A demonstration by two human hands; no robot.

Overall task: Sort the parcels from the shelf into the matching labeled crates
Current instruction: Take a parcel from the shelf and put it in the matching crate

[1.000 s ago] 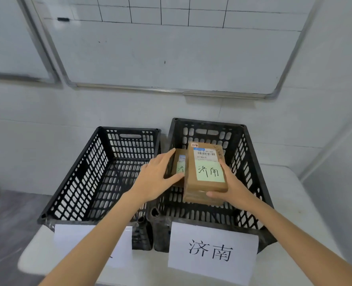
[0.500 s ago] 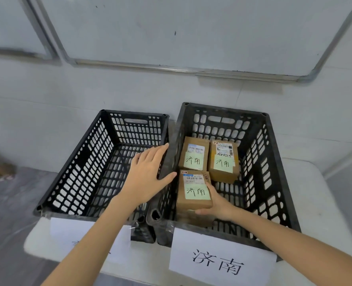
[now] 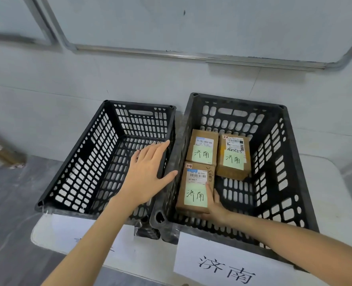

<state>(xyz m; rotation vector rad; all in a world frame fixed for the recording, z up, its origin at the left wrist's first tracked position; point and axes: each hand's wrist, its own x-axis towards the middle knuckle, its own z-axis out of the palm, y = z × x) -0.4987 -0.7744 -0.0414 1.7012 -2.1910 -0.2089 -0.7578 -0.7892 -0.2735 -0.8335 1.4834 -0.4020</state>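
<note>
A right hand [image 3: 215, 205] is gripping the front parcel [image 3: 195, 187] inside the right crate [image 3: 274, 162], close before the rear-left parcel [image 3: 204, 147] and rear-right parcel [image 3: 233, 156], while the left hand [image 3: 148, 174], fingers spread and empty, is stretching over the left crate [image 3: 84, 155].

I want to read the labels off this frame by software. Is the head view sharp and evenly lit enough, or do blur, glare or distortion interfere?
Head view: soft, even light, no glare on the green handwritten notes, whose characters read clearly; barcode print too fine; wide lens bows the metal whiteboard frame; left edge smeared; left forearm covers part of the left white paper sign.
</note>
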